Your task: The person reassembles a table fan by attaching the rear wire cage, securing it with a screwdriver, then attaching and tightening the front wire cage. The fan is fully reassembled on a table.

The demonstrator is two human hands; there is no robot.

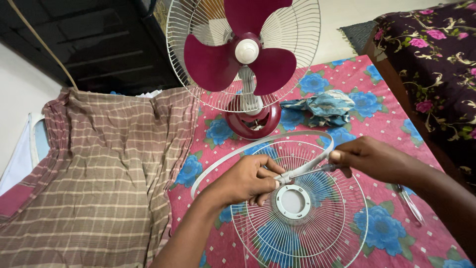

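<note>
Above the detached front grille (317, 233), the white rim band's (233, 151) joined ends are pinched in the left hand (248, 178), while a small tool is gripped by right hand (369, 158) fingers.

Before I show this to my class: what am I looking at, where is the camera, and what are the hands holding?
One picture, from a camera on a person's head, looking down at their own bare hands. The left hand and right hand hold the two ends of a white ring, pinched together above a loose fan grille. The grille lies on a pink flowered cloth. Behind stands a fan with dark red blades, its front open. A crumpled blue rag lies nearby, and a checked cloth on the left.
</note>
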